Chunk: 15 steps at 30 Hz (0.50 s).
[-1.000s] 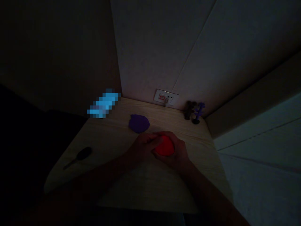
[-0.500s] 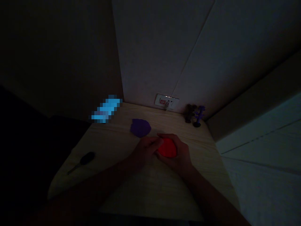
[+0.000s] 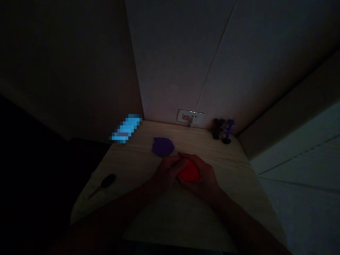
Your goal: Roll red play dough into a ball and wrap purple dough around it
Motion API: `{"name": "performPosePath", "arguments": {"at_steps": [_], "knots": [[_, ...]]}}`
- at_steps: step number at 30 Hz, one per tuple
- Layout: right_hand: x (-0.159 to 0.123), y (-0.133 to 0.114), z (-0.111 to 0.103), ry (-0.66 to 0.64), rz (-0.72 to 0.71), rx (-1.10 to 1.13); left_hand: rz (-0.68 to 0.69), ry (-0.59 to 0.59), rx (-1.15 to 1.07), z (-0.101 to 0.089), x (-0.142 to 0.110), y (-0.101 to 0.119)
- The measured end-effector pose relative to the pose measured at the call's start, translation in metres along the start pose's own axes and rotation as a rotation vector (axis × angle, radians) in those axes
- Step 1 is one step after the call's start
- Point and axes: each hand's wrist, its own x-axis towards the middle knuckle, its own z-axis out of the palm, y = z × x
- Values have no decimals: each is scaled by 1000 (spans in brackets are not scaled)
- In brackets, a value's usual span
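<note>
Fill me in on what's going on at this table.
In dim light, a person works a soft-looking red piece over the table. The right hand cups it, and the left hand has its thumb at the edge. A flat purple piece lies just beyond the hands, and a dark-headed tool lies to the left.
</note>
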Motion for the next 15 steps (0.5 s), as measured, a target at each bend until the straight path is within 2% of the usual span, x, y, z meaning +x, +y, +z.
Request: {"name": "performPosePath", "arguments": {"at_steps": [6,13,15], "knots": [[0,-2,3,-15,-16,42,-9,39,34,1,-1,5],[1,2,5,110,-35,-18,-69,20,-188,10,3,-1],[2,3,7,109,-36,-53,-68,34,-217,11,6,-5]]}}
